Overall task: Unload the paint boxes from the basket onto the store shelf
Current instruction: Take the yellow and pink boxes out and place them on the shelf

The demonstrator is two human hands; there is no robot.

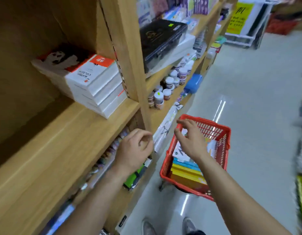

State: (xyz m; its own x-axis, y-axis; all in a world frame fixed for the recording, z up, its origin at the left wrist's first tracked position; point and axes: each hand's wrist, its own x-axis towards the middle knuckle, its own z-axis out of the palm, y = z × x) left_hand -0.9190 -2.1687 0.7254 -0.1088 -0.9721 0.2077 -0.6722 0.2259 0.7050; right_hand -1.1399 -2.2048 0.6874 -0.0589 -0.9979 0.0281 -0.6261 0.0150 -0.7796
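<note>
A red plastic basket [222,131] stands on the floor beside the shelving. Inside it lie paint boxes [185,173] in yellow, blue and white. My right hand [190,141] hovers over the basket with fingers spread and holds nothing. My left hand [135,150] hangs in front of the shelf edge, fingers loosely curled and empty. On the wooden shelf [65,141] a stack of white and red paint boxes [96,85] sits against the upright.
A wooden upright [130,53] divides the shelf bays. The bay to the right holds a black case [162,38] and small paint jars [170,82]. A blue box [193,83] juts over the shelf edge. Lower shelves carry packaged goods. My shoes [168,226] stand on the pale floor.
</note>
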